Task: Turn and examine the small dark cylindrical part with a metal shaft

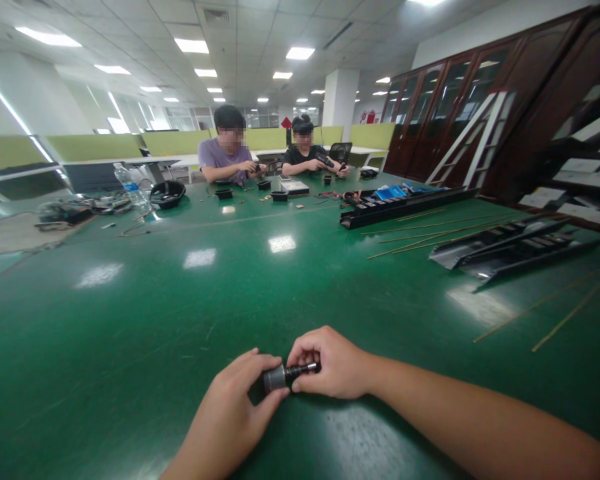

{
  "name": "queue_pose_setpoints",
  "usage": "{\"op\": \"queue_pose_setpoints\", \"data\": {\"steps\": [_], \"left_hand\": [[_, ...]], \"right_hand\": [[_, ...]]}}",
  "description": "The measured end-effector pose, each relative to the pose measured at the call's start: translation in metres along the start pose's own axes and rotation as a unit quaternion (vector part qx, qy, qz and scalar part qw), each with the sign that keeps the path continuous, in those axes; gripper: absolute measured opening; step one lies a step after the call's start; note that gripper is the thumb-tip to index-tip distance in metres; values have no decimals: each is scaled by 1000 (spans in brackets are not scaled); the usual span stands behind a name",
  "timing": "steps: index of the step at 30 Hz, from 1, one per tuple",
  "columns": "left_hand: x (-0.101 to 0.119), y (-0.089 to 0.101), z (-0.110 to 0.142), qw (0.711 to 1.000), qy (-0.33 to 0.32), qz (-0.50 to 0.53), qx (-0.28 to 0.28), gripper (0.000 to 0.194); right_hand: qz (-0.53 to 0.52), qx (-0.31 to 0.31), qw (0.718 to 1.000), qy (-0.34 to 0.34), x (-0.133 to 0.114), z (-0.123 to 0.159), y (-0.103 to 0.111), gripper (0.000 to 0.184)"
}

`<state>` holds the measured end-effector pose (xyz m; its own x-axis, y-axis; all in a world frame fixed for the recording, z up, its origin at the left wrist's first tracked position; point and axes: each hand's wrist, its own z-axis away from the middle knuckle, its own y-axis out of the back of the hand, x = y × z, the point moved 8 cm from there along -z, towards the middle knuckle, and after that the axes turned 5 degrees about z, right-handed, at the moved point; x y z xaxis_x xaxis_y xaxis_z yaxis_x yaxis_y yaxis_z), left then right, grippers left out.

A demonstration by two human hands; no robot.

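A small dark metal cylinder (276, 377) with a thin shaft (303, 369) sticking out to the right is held just above the green table (190, 313), near its front edge. My left hand (235, 407) pinches the thick grey end between thumb and fingers. My right hand (330, 363) is curled round the shaft end, so its tip is hidden. Both hands meet at the part.
Two people sit at the table's far side, handling small black parts (279, 195). A water bottle (130, 189) and a black bowl (167, 194) stand far left. Long black trays (400, 207) (505, 250) and thin wooden sticks (430, 240) lie at the right. Dark cabinets line the right wall.
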<state>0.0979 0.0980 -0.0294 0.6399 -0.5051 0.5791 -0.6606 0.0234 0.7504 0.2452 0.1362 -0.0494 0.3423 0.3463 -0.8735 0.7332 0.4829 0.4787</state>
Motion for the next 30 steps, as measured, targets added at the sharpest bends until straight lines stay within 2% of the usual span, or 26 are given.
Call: {"op": "queue_pose_setpoints", "data": {"steps": [16,30], "left_hand": [[-2,-5,0,1000,19,11,-14,28],[-2,0,-2,999,31,18,-7,29]], "right_hand": [[25,6,1000,13,-4,-1,2,15],[14,2,1000,2,-4,0,3,14]]}}
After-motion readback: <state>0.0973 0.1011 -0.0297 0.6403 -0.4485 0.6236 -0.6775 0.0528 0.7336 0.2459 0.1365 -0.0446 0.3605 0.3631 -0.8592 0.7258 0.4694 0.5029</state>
